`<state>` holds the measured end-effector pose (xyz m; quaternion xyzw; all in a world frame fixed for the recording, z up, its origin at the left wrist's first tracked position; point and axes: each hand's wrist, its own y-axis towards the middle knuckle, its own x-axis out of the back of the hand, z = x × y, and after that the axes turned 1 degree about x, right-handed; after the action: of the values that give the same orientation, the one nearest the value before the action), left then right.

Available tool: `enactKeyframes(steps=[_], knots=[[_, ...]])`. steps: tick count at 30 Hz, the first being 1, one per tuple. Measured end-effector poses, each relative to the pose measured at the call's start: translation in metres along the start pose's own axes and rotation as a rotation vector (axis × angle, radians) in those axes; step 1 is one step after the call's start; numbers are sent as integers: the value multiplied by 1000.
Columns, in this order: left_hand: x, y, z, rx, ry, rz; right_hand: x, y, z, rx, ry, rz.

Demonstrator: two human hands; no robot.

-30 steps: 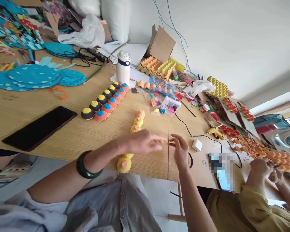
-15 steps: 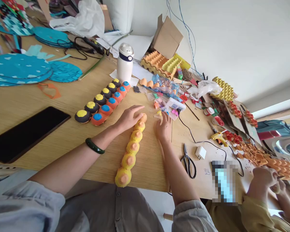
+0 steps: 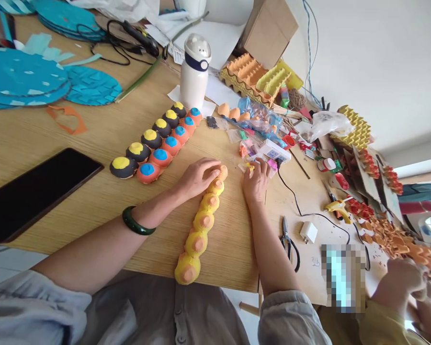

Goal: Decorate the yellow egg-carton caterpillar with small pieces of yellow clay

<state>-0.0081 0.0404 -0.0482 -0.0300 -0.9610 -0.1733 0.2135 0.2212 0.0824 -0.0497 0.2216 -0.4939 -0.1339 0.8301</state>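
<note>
A yellow egg-carton strip (image 3: pixel 204 221) with orange centres lies lengthwise in front of me. My left hand (image 3: pixel 198 178) is at its far end, fingers around the last, orange cup. Right of the strip, my right hand (image 3: pixel 255 184) has its fingers bent down over a small bag with yellow material (image 3: pixel 250 167); whether it grips the bag I cannot make out. To the left lie a black strip with yellow tops (image 3: pixel 151 138) and an orange-red strip with blue tops (image 3: pixel 171 146).
A white bottle (image 3: pixel 194 72) stands behind the strips. A black tablet (image 3: pixel 43 191) lies left, blue discs (image 3: pixel 21 72) beyond it. Right are a power strip (image 3: pixel 275 152), scissors (image 3: pixel 289 242), a charger (image 3: pixel 309 232) and a glue gun (image 3: pixel 337 208). Another person's hands (image 3: pixel 404 280) are far right.
The view has shifted, so most things on the table appear further right or higher. Both hands keep nearly the same places beside the yellow strip and the small bag.
</note>
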Motion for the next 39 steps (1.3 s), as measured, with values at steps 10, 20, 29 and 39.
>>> enactKeyframes(steps=[10, 20, 29, 39], knots=[[6, -3, -15, -137, -8, -136, 28, -41, 44, -574, 1037, 41], [-1, -14, -34, -235, -59, -39, 31, -63, 57, -669, 1471, 326], [0, -18, -51, -63, -211, -57, 42, -64, 54, -587, 1376, 373], [-1, -21, -55, -8, -302, -25, 49, -64, 60, -537, 1266, 378]])
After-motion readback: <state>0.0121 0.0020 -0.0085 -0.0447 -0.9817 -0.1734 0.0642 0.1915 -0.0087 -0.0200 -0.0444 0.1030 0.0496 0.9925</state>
